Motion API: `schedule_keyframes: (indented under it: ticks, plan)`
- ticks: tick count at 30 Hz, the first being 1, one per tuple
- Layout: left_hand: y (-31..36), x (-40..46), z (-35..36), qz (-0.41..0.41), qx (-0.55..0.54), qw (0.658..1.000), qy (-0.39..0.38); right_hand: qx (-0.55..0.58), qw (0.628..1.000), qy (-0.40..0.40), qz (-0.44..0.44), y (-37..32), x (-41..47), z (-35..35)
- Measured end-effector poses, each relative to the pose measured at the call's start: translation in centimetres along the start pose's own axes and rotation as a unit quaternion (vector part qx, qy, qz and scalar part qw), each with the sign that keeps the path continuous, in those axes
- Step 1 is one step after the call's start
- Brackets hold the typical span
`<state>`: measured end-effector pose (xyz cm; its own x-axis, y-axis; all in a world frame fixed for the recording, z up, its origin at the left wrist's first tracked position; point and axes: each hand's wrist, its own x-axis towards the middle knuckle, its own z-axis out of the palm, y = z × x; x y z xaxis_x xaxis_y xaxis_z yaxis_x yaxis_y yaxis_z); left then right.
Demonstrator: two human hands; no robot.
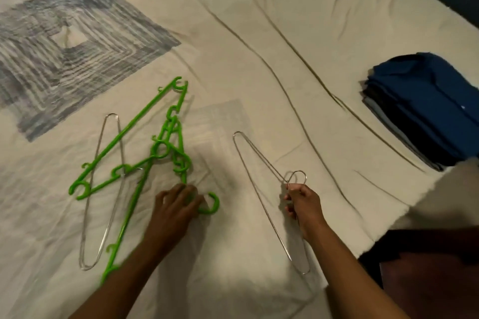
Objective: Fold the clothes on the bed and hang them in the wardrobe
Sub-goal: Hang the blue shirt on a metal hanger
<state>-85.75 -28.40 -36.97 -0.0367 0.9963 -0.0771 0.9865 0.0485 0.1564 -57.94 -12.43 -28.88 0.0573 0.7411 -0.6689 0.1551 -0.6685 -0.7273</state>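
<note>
Right hand (pixel 302 202) grip pinches thin wire hanger (pixel 261 186); left hand (pixel 176 204) grip curled on green plastic hanger (pixel 145 158).

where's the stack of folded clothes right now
In the head view, the stack of folded clothes sits on the bed at the far right edge, beyond the right hand holding a wire hanger.

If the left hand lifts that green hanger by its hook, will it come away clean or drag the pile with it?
Probably drags: the green plastic hangers lie crossed with notches and hooks interlocked, and one bar crosses a wire hanger lying there. They look stiff and light, so the bunch should lift as a rigid tangle, not sag. The left hand may need a shake to free one.
</note>
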Motion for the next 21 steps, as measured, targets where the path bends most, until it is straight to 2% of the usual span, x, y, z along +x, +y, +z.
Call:
schedule_keyframes:
  ticks: [4, 6, 8, 10, 15, 21]
  plan:
    - [-0.1, 3.7, -2.7, -0.145, -0.03, 0.989, -0.014, -0.084, 0.996, -0.005, -0.032, 0.8, 3.3, -2.8]
    - [1.4, 5.7, -3.9, -0.183, -0.041, 0.982, 0.001, -0.158, 0.985, -0.001, -0.069, 0.8, 4.7, -3.9]
    - [3.7, 7.7, -4.5, -0.147, -0.036, 0.988, 0.02, -0.233, 0.967, -0.008, -0.107, 0.5, 5.8, -4.6]
    - [6.8, 9.6, -4.6, -0.071, -0.031, 0.997, 0.026, -0.301, 0.943, -0.025, -0.139, 0.0, 7.0, -5.3]
    - [15.7, 14.6, -3.8, 0.041, -0.066, 0.997, 0.003, -0.386, 0.894, -0.045, -0.224, -3.7, 9.6, -6.8]
    - [22.4, 22.4, -3.2, 0.021, -0.07, 0.997, -0.028, -0.397, 0.866, -0.065, -0.297, -8.3, 14.6, -9.3]
